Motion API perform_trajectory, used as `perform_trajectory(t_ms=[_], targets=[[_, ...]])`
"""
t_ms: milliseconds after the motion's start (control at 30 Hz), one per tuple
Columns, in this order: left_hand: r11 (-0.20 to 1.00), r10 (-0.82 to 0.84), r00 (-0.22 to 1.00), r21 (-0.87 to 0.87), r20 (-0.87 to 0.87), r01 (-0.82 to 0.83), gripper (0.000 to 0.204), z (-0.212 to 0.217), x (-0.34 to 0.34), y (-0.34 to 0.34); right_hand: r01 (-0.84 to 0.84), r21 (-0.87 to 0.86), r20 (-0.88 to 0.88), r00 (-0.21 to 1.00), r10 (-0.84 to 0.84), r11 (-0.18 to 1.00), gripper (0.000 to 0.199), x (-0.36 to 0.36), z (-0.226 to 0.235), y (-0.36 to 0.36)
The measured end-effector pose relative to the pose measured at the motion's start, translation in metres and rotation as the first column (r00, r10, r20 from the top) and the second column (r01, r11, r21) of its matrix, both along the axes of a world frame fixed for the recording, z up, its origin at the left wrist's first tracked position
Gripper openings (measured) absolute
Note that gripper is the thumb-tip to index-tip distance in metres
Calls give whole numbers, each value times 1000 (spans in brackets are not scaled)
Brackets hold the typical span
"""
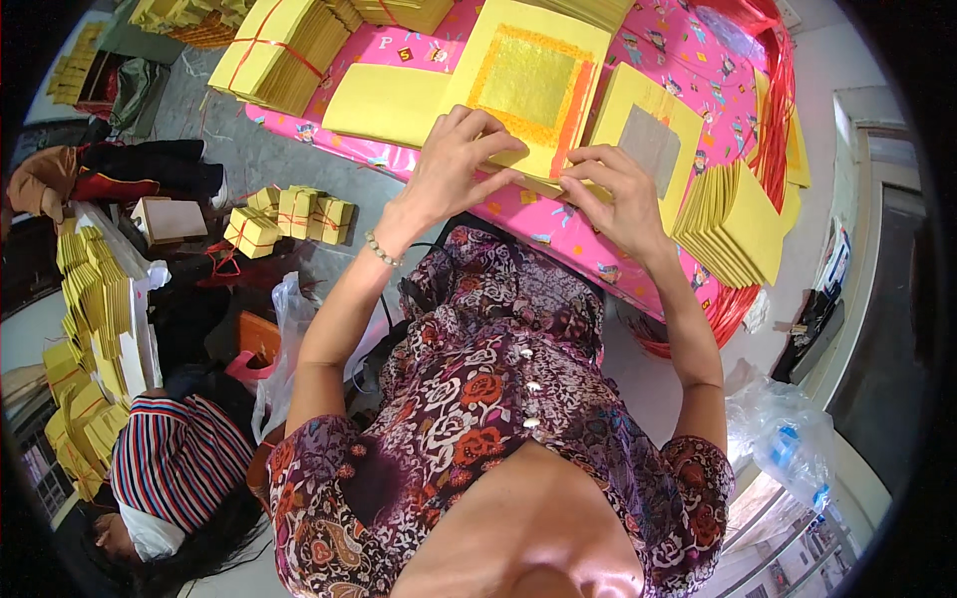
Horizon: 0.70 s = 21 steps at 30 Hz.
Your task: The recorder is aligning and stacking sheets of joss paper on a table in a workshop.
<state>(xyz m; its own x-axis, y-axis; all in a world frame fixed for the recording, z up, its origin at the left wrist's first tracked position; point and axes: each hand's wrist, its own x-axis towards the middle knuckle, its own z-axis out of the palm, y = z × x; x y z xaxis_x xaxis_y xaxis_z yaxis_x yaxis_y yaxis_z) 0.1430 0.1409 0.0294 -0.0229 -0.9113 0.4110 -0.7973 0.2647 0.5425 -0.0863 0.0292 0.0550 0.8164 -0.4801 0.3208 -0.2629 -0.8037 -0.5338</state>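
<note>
A yellow joss paper stack (523, 80) lies at the table's near side, with a gold foil square framed in orange on its top sheet and a red-orange strip along the right edge. My left hand (457, 164) grips its near edge, fingers bent over the top and thumb lower. At the near right corner, my right hand (616, 194) pinches the paper between thumb and fingers. A plain yellow stack (389, 105) lies left of it. To the right sits yellow paper with a silver square (650, 140), partly behind my right hand.
The table has a pink patterned cover (538, 221). A tied yellow bundle (289, 55) stands far left, fanned yellow paper (733, 224) at right, and red strings (773, 130) hang beyond. Small tied bundles (299, 212) sit on the floor. Another person in a striped top (179, 458) is at lower left.
</note>
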Motion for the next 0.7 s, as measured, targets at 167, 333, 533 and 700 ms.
perform_trajectory(t_ms=[167,333,533,700], targets=[[1000,5,1000,19,-20,-5,30,0,1,-1,59,283,56,995,-78,957,12,4,-3,0],[998,15,999,59,-33,-13,32,1,2,-1,86,380,15,995,-99,921,15,5,-2,-4],[996,7,998,86,-65,-2,33,2,3,-1,106,484,-35,994,-101,869,14,5,-2,-8],[995,7,997,98,-82,1,32,3,3,-1,125,505,-77,992,-99,854,15,6,-1,-10]])
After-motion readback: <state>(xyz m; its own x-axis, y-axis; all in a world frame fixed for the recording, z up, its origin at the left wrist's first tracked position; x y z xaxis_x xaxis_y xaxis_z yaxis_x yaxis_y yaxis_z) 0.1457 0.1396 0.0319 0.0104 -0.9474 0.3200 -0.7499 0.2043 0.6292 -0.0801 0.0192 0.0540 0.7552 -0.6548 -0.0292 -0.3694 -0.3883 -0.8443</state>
